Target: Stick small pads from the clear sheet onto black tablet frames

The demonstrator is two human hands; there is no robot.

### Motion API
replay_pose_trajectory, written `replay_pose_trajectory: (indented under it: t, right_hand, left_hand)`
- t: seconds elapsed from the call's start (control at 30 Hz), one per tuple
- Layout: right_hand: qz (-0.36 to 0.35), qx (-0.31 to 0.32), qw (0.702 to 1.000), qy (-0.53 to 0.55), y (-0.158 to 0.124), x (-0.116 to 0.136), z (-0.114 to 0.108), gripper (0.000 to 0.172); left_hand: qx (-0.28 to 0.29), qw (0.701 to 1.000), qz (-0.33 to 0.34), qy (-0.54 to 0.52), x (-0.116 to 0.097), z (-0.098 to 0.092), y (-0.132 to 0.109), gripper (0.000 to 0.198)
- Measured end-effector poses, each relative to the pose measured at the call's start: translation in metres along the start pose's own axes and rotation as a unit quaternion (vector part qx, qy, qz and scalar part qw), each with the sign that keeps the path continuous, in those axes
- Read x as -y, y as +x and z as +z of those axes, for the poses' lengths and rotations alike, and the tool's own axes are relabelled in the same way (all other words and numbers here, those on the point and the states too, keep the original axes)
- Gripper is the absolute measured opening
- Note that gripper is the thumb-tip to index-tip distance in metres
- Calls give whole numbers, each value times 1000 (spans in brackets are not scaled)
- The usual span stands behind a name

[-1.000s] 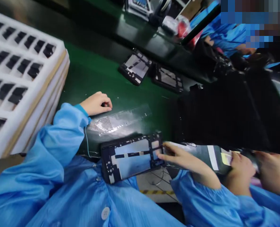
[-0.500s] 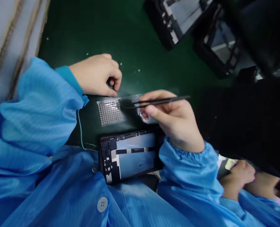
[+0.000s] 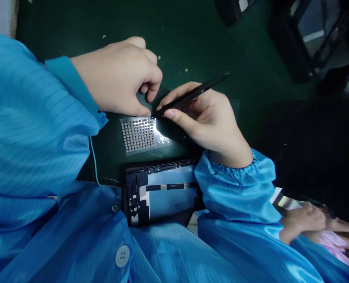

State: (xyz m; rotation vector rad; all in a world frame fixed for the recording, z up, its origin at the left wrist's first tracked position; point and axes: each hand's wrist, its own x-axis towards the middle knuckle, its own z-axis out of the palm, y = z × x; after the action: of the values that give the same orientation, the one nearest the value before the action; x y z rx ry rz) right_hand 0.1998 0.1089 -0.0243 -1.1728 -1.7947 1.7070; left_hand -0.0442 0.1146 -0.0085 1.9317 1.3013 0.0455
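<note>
My right hand [image 3: 209, 118] is closed round black tweezers [image 3: 192, 93], whose tips point down-left to the upper edge of a clear sheet [image 3: 162, 146]. Rows of small square grey pads [image 3: 137, 135] cover the sheet's left part. My left hand [image 3: 124, 74] lies just above, its fingers loosely curled and its thumb apart from them, the thumb tip touching the sheet's top edge beside the tweezer tips. Whether a pad is in the tips is too small to tell. Below the sheet lies a phone-like display frame [image 3: 170, 202], partly covered by my right sleeve.
More black device frames [image 3: 307, 39] stand at the upper right of the green table [image 3: 74, 23]. Small white bits [image 3: 186, 70] are scattered beyond my hands. At the lower right is another person's hand [image 3: 305, 218] near a yellowish patterned sheet [image 3: 289, 203].
My right hand has brought the tweezers up and left, tilting them steeper, with the tips now beside my left thumb. The right hand has left the sheet's right part. The view has shifted.
</note>
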Motion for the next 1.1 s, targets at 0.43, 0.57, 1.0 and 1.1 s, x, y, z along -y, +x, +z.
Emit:
replay_pose_trajectory:
  t: [0.43, 0.57, 1.0, 1.1]
  right_hand:
    - [8, -117, 990, 81, -65, 34, 25, 10]
    - [40, -318, 944, 79, -141, 15, 95, 15]
    - [-101, -299, 943, -105, -150, -1, 119, 35]
    - [-53, -212, 971, -102, -135, 17, 86, 33]
  left_hand:
    - [-41, 996, 31, 73, 0, 4, -2, 36]
    - [-19, 992, 30, 120, -1, 4, -2, 65]
    - [-57, 989, 74, 113, 10, 6, -1, 109]
    - [-49, 991, 87, 90, 3, 2, -6, 96]
